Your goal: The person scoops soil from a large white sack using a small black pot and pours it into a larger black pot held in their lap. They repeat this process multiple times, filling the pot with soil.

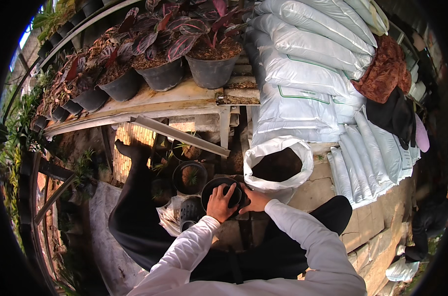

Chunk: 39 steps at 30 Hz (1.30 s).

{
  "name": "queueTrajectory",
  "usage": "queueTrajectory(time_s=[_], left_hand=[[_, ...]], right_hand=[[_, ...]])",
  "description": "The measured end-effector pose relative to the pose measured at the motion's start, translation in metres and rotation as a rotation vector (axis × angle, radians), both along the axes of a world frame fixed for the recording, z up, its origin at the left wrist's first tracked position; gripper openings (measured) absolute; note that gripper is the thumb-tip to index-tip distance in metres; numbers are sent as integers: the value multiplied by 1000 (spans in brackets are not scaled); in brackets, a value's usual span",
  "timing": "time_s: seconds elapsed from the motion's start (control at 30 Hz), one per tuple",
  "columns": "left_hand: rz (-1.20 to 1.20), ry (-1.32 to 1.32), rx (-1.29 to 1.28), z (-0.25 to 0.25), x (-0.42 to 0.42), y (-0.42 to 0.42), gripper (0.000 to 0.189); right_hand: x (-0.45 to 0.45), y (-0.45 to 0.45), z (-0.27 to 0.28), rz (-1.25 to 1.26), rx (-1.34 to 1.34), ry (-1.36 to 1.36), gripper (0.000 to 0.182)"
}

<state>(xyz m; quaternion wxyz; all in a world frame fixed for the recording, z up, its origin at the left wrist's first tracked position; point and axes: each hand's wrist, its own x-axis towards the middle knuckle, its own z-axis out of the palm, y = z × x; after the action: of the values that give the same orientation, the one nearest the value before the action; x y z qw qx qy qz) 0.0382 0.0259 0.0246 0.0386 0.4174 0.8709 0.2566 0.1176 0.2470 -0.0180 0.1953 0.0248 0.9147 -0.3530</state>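
Observation:
My left hand (pixel 221 203) grips the near rim of a small black plastic pot (pixel 234 196), its fingers over the edge. My right hand (pixel 255 199) holds the right side of the same pot. The small pot is at the mouth of a larger black pot (pixel 208 189); whether it rests inside is hard to tell. Just beyond my right hand stands an open white sack (pixel 307 162) with dark soil (pixel 278 165) in it. To the left is a black pot holding a small green plant (pixel 191 177). A black perforated clog (pixel 190 210) lies beside my left hand.
Filled white sacks (pixel 301 100) are piled at the back right, with more (pixel 372 159) leaning below. Potted plants with pink-veined leaves (pixel 212 63) line a wooden bench (pixel 135 107) ahead. A metal bar (pixel 183 137) slants beneath it. Paving (pixel 316 192) lies to the right.

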Motion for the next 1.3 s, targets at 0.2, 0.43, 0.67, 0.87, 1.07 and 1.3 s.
queueTrajectory(time_s=[0.2,0.43,0.67,0.87,1.07,1.3], left_hand=[[53,21,-50,-12,2,-2,81],[3,-5,-65,-12,12,-2,74],[72,-87,10,-25,7,-5,95],[29,-123,6,-24,2,1,94],[2,-129,-86,-23,-7,5,92],[94,-104,-95,-23,-6,11,89]], right_hand=[[-10,-5,28,17,0,-160,141],[-4,-3,8,7,-43,-71,140],[-13,-3,25,9,-11,-158,141],[-5,0,7,-7,28,22,142],[-5,-4,12,-67,-3,46,122],[-6,0,16,-1,-38,-33,84]])
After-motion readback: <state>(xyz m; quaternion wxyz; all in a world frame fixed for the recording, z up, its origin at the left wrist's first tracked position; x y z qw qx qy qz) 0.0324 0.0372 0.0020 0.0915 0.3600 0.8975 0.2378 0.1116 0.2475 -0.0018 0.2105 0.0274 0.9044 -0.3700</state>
